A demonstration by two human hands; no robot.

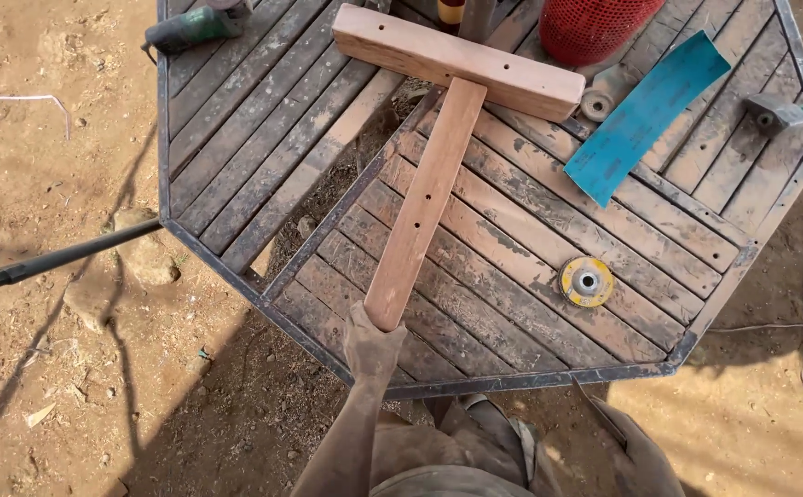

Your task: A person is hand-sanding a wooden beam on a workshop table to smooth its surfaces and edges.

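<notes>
A hand (pixel 371 348) is gripping the near end of a T-shaped wooden piece (pixel 429 193), the fingers curling tight around the long stem; which hand it is cannot be told for certain, though the arm is rising from the left of the body, so logging it as the left. The right hand is not showing. The stem is running from the near edge of the slatted table (pixel 236 147) up toward its far edge, where the crossbar (pixel 456 60) is lying across the slats. A yellow grinding disc (pixel 586 281) is sitting near the near-right edge. A strip of blue sandpaper (pixel 645 115) is lying toward the far-right corner, beside a red mesh basket (pixel 590 26). A green power tool (pixel 190 26) is resting at the far-left corner.
</notes>
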